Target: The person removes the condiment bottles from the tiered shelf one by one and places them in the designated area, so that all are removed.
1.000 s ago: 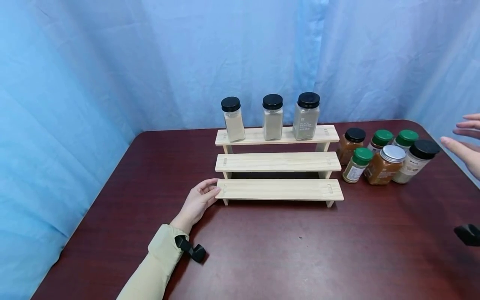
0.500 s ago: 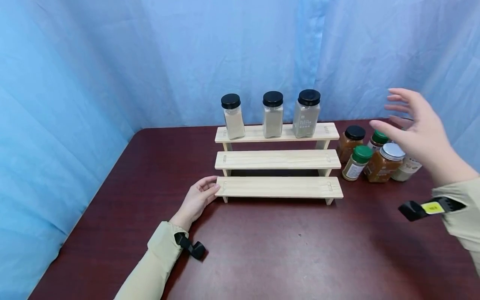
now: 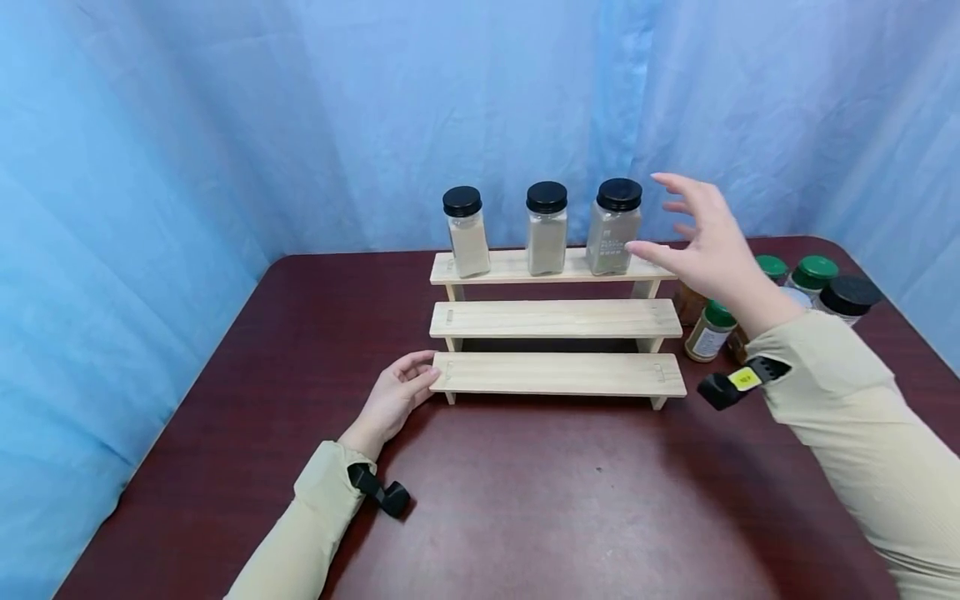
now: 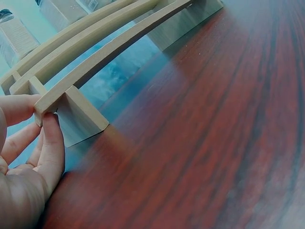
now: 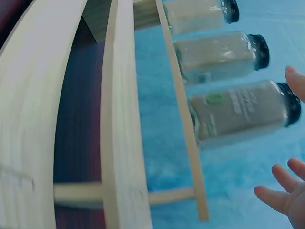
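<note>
A three-tier wooden rack (image 3: 555, 372) stands on the table. My left hand (image 3: 393, 396) pinches the left end of its lowest shelf between thumb and fingers; the left wrist view shows the fingertips (image 4: 53, 138) at the shelf's corner. On the top shelf stand three clear jars with black lids: a pale one (image 3: 470, 246) at the left, another (image 3: 547, 242) in the middle, and a larger black pepper jar (image 3: 611, 237) at the right. My right hand (image 3: 708, 242) is beside the pepper jar, thumb and fingers spread, holding nothing. Whether the thumb touches the jar cannot be told.
Right of the rack, several spice jars are grouped, partly hidden by my right arm: a small green-lidded jar (image 3: 708, 337), another green-lidded jar (image 3: 812, 275) and a black-lidded jar (image 3: 847, 298). A blue curtain (image 3: 480, 100) hangs behind the dark red table (image 3: 525, 500).
My right hand has come in from the right edge, passed over the grouped jars and reached the pepper jar. The left hand keeps its hold on the rack.
</note>
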Demonstrator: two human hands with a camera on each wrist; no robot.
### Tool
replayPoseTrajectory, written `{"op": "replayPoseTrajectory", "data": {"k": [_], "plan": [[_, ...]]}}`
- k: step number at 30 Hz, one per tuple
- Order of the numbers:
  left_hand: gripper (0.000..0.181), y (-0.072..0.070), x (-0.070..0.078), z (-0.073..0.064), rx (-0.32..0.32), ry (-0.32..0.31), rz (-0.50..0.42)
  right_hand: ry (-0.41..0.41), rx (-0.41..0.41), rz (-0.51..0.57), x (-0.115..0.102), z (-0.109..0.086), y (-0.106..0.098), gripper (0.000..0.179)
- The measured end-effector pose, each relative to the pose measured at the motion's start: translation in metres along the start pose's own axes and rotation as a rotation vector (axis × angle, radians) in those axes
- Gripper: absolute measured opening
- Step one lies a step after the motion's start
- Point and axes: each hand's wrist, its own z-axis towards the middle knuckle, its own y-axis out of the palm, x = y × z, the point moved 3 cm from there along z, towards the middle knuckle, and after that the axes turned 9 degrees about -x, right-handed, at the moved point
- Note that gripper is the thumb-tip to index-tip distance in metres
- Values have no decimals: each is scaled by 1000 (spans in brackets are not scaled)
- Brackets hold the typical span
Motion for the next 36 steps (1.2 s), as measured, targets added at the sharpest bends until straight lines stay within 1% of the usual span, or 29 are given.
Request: {"op": "replayPoseTrajectory", "data": {"k": [5,13,17,22,25,30,36], "plan": [[44,-1,-1,-1,5,-4,2,-3,2,31,-2,8,16,80],[44,-2,-1,-2,0,-7,3,9,17,58,5,11,29,81],[45,-2,-1,-2,2,-9,-4,-7,32,50,11,15,37,84],[45,-1,-2,-1,-2,5,-5,-33,83,15,15,18,45,85],[46,-1,-1,-1,4,11,-16,-45,111,3,15,19,48,85],[44,-1,-3,-3,15,-4,-29,-63,125,-7,15,18,52,85],[43,-1,-2,-1,-2,4,-15,-93,156,-10,14,16,50,84]]}}
